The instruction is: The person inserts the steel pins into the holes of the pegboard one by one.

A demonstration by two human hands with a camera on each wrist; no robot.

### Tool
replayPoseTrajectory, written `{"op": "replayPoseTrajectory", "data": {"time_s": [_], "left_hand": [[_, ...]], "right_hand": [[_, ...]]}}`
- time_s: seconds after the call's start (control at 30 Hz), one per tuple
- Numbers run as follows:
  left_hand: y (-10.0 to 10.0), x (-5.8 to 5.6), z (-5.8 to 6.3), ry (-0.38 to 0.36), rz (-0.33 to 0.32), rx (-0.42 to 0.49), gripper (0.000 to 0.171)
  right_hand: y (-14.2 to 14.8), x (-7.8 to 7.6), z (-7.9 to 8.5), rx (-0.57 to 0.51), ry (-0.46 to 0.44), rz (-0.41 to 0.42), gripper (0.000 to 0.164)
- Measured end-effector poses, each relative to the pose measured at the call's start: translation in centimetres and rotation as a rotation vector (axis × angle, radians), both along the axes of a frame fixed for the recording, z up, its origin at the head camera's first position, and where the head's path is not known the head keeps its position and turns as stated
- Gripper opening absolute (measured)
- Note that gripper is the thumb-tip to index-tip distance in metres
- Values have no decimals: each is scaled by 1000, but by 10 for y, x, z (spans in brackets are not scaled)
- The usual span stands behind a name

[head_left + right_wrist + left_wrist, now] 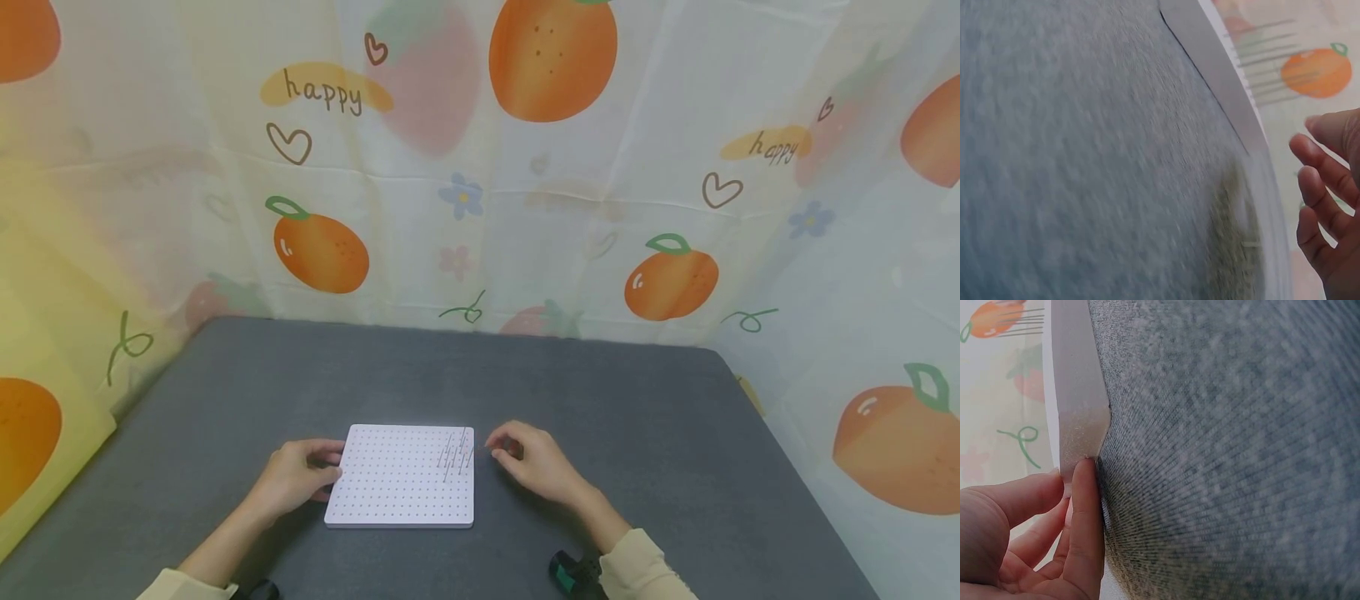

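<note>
A white pegboard (397, 504) with rows of small holes lies on the grey tabletop. Several thin metal pins (453, 457) stand upright near its upper right corner; they also show blurred in the right wrist view as thin rods (1272, 59). My left hand (292, 475) pinches the board's left edge, its thumb (1035, 494) and index finger (1085, 506) against the rim in the left wrist view. Just right of the board, my right hand (536, 458) hovers, fingers loosely bent and thumb close to the index fingertip. Nothing can be made out clearly between those fingertips.
The grey table (615, 400) reaches back to a white curtain (540, 250) printed with oranges, hearts and words. A black device with a green patch (566, 575) is partly visible by the right sleeve (641, 567).
</note>
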State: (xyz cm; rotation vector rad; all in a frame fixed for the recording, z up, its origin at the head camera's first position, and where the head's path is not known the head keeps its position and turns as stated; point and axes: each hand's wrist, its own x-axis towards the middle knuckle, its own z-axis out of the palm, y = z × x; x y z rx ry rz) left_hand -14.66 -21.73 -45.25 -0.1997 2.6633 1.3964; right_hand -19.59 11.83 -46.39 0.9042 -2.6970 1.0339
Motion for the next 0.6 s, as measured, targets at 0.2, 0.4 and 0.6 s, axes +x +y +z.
{"op": "replayPoseTrajectory", "data": {"time_s": [0.2,0.4,0.6], "left_hand": [[0,-1,-1,-3,8,-2,39],[0,0,0,5,1,1,39],[1,-1,-1,-7,9,4,39]], "right_hand": [[12,-4,2,-22,-34,-26,11],[21,-7,0,-29,-25,-61,13],[29,-7,-3,-12,-19,-91,14]]}}
